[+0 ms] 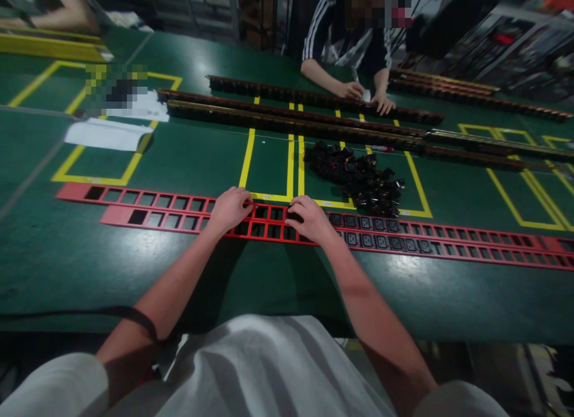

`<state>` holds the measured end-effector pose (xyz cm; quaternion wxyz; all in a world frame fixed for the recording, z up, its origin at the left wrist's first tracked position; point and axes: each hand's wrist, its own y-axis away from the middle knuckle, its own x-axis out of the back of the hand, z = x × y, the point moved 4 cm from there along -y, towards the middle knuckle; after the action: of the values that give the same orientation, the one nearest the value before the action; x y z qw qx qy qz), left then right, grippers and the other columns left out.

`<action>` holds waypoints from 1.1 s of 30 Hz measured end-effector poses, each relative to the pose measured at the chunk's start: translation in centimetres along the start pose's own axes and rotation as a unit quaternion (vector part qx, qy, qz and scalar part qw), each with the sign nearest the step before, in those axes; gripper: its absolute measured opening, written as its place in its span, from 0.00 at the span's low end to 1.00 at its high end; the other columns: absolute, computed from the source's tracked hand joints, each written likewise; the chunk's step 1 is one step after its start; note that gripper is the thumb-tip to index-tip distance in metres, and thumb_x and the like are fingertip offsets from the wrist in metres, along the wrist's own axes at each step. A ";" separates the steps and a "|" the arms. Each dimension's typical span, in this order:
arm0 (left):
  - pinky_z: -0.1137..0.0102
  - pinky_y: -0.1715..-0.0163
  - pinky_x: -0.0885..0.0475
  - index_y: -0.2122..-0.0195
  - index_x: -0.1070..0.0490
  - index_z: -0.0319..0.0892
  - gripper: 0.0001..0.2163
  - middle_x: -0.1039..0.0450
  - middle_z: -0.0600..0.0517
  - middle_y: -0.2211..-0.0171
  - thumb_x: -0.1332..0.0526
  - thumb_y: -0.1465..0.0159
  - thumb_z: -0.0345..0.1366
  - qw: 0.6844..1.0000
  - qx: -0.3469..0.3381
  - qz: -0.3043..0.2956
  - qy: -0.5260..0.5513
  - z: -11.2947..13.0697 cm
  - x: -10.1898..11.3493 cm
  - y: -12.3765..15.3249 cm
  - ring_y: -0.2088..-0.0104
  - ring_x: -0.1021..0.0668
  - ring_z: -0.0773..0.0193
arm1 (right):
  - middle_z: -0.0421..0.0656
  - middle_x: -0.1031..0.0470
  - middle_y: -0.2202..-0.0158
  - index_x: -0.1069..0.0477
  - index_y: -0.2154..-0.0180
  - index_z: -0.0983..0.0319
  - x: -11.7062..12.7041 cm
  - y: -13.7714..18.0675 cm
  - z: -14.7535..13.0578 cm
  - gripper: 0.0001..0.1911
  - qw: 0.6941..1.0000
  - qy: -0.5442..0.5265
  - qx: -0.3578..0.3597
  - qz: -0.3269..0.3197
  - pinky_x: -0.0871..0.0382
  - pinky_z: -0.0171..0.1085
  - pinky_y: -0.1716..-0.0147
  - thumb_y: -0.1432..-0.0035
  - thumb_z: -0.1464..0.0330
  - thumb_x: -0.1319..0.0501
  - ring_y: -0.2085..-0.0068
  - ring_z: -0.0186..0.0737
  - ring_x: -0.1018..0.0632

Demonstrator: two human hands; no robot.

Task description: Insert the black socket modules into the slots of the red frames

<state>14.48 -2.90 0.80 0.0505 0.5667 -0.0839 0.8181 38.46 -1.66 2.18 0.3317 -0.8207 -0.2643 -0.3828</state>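
Two long red slotted strips (206, 226) lie side by side across the bench in front of me. My left hand (231, 211) is closed on the far strip, its fingers curled over the edge at an open slot. My right hand (309, 218) is bent over the same strip further right, fingers closed at a black socket (294, 215) partly hidden beneath them. Several black outlet sockets (381, 241) fill slots in both strips to the right of that hand. Beyond them is a heap of loose black sockets (354, 172).
Long dark metal rails (287, 118) lie across the green bench (192, 160) behind the strips. White paper (107, 134) lies at left. Opposite, a co-worker's hands (370, 97) work at a rail. Another person's arm (67, 17) shows at upper left, near a yellow rail (49, 45).
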 end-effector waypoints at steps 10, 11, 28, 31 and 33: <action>0.64 0.65 0.32 0.67 0.26 0.43 0.03 0.24 0.47 0.64 0.40 0.37 0.33 1.000 -0.002 0.003 -0.005 -0.1 -0.2 -0.1 0.60 0.26 0.55 | 0.48 0.28 0.56 0.27 0.62 0.59 0.1 0.1 0.0 0.04 0.998 -0.015 0.047 0.035 0.29 0.47 0.54 0.40 0.69 0.33 0.53 0.47 0.28; 0.64 0.65 0.32 0.67 0.26 0.43 0.03 0.24 0.47 0.64 0.40 0.37 0.33 1.000 -0.002 0.002 -0.005 -0.1 -0.2 -0.1 0.60 0.26 0.55 | 0.48 0.28 0.56 0.27 0.62 0.60 0.1 0.1 0.0 0.04 0.998 -0.017 0.048 0.038 0.29 0.47 0.54 0.40 0.69 0.33 0.53 0.47 0.28; 0.63 0.64 0.30 0.66 0.26 0.43 0.04 0.24 0.46 0.62 0.41 0.36 0.33 1.000 0.007 -0.010 0.003 0.2 0.2 0.1 0.59 0.25 0.54 | 0.48 0.25 0.54 0.26 0.58 0.58 0.1 0.1 0.2 0.07 0.999 -0.051 -0.007 0.015 0.29 0.52 0.50 0.39 0.68 0.34 0.50 0.50 0.27; 0.63 0.63 0.30 0.66 0.26 0.43 0.04 0.23 0.46 0.62 0.41 0.36 0.32 1.000 0.010 -0.012 -0.001 0.2 0.2 0.0 0.59 0.25 0.55 | 0.48 0.25 0.53 0.28 0.52 0.59 0.3 0.1 0.4 0.14 0.997 -0.056 -0.033 0.028 0.30 0.52 0.48 0.40 0.67 0.33 0.49 0.50 0.26; 0.63 0.63 0.31 0.66 0.26 0.43 0.04 0.24 0.46 0.62 0.41 0.36 0.32 1.000 0.012 -0.012 -0.003 0.1 0.1 0.0 0.59 0.25 0.55 | 0.49 0.25 0.52 0.29 0.48 0.59 0.4 0.1 0.4 0.19 0.998 -0.049 -0.037 0.034 0.29 0.52 0.47 0.41 0.67 0.32 0.49 0.50 0.26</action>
<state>14.56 -2.93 0.96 0.0530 0.5708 -0.0679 0.8166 38.89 -1.35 2.28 0.3000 -0.8589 -0.2379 -0.3401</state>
